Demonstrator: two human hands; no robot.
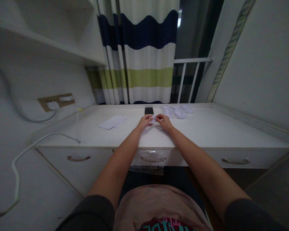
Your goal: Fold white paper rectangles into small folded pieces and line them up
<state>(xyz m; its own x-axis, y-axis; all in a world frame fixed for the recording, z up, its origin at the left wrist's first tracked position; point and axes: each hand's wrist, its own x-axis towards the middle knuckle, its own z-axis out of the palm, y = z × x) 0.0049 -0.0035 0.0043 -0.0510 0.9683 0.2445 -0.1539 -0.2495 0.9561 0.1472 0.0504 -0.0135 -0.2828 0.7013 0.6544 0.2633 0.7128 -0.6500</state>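
Observation:
Both my hands meet at the middle of a white desk (207, 131). My left hand (144, 122) and my right hand (164, 121) pinch a small white piece of paper (153, 120) between their fingertips, fingers closed on it. Just beyond the hands lies a dark phone (149, 111), flat on the desk. To the right of the phone sits a pile of several small folded white papers (178, 111). To the left of my left hand lie flat white sheets (112, 122).
A striped curtain (144, 64) hangs behind the desk, with a white railing (192, 73) beside it. A wall socket (56, 101) and a white cable (38, 141) are at the left. Drawers with handles (153, 158) line the desk front; a clear plastic bag (149, 166) hangs from the middle one.

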